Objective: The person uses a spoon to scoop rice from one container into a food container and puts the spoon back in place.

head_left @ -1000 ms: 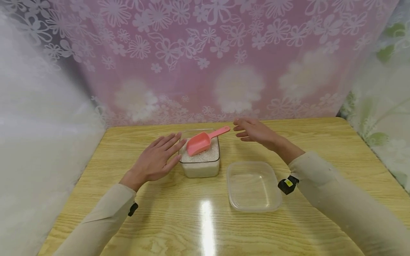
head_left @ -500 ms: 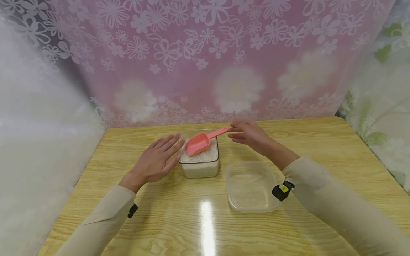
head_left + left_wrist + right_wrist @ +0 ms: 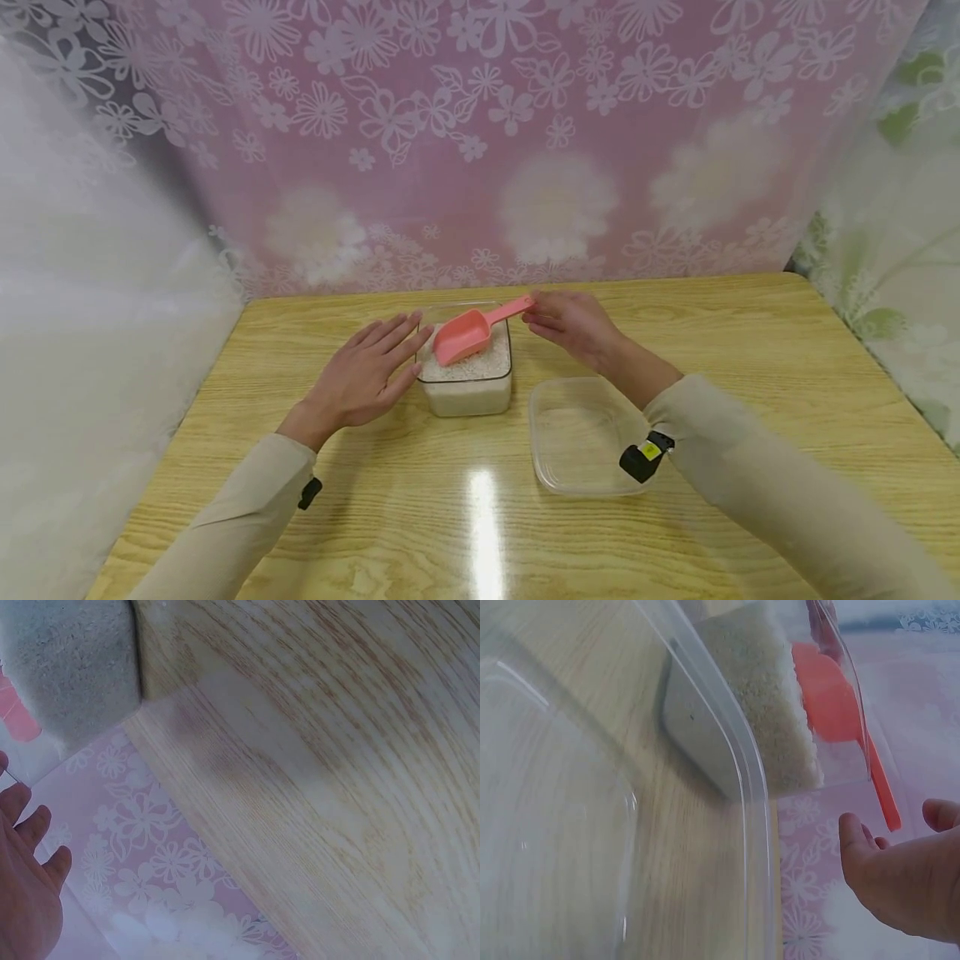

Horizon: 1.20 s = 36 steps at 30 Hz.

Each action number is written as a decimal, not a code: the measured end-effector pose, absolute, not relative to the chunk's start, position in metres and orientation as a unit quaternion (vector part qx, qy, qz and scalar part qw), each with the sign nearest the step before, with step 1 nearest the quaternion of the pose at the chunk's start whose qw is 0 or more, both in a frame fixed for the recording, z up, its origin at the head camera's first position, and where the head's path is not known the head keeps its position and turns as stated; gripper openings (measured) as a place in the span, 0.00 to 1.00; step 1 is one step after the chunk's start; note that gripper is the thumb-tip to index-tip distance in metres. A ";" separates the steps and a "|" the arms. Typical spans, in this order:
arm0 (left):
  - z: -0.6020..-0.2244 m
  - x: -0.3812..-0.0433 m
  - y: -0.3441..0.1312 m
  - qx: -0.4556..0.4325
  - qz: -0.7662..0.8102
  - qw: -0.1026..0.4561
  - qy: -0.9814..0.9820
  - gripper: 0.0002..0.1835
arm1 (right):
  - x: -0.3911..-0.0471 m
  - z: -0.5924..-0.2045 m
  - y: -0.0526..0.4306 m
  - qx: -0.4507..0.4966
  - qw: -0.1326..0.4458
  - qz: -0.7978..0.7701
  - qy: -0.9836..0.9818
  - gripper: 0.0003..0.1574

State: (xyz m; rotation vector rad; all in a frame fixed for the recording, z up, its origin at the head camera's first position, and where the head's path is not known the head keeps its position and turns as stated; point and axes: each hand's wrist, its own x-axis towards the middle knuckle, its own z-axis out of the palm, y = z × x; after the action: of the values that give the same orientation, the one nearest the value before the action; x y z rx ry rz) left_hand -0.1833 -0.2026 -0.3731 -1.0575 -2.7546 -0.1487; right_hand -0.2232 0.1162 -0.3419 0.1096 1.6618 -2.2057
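A clear container [image 3: 468, 402] filled with white rice [image 3: 489, 365] stands on the table. A pink scoop [image 3: 461, 337] lies on the rice, its handle jutting past the rim at the back right. My left hand [image 3: 354, 377] rests at the container's left rim, fingers straight and spread. At the tip of the scoop handle is my right hand [image 3: 576, 327]. In the right wrist view, my right thumb and fingers stand apart around the end of the handle [image 3: 885, 799], without a visible pinch. The left wrist view shows the rice container [image 3: 71, 671] only in part.
A second, shallow clear plastic box [image 3: 558, 479] stands right of the rice, below my right forearm. The wooden table [image 3: 375, 533] ends at a pink flowered curtain [image 3: 442, 192] behind; pale sheets hang at both sides.
My right hand has moved left and slightly down, from beside the scoop handle to its tip. My left hand, the scoop and both containers look unmoved.
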 end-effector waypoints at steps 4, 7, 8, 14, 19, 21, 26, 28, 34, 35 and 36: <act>-0.372 -0.183 -0.202 -0.359 -0.041 0.100 -0.927 0.31 | -0.223 -0.345 0.112 0.057 0.199 -0.801 0.562 0.22; -0.372 -0.184 -0.202 -0.358 -0.038 0.098 -0.928 0.31 | -0.224 -0.346 0.110 0.064 0.200 -0.813 0.543 0.19; -0.372 -0.184 -0.202 -0.357 -0.037 0.098 -0.928 0.31 | -0.224 -0.347 0.109 0.065 0.200 -0.816 0.539 0.19; -0.374 -0.183 -0.202 -0.354 -0.035 0.103 -0.929 0.31 | -0.223 -0.350 0.105 0.070 0.194 -0.829 0.520 0.22; -0.373 -0.183 -0.202 -0.353 -0.037 0.109 -0.928 0.31 | -0.223 -0.352 0.102 0.082 0.187 -0.848 0.489 0.24; -0.373 -0.183 -0.202 -0.352 -0.038 0.108 -0.929 0.31 | -0.222 -0.352 0.101 0.086 0.184 -0.855 0.478 0.24; -0.373 -0.182 -0.202 -0.351 -0.040 0.105 -0.929 0.31 | -0.221 -0.352 0.099 0.095 0.176 -0.864 0.462 0.17; -0.373 -0.182 -0.202 -0.352 -0.041 0.106 -0.929 0.31 | -0.221 -0.352 0.099 0.097 0.174 -0.865 0.460 0.17; -0.375 -0.183 -0.202 -0.352 -0.044 0.109 -0.929 0.31 | -0.221 -0.354 0.097 0.107 0.173 -0.867 0.455 0.24; -0.375 -0.183 -0.202 -0.352 -0.044 0.110 -0.929 0.31 | -0.221 -0.355 0.097 0.108 0.173 -0.868 0.454 0.25; -0.375 -0.183 -0.202 -0.352 -0.044 0.110 -0.929 0.31 | -0.221 -0.355 0.097 0.108 0.173 -0.868 0.453 0.27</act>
State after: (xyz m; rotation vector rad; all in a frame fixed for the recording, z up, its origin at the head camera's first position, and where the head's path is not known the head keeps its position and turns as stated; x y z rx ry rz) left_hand -0.1828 -0.2020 -0.3755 -1.0340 -2.7294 -0.1306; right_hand -0.2214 0.0967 -0.3553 0.3059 1.2850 -2.4611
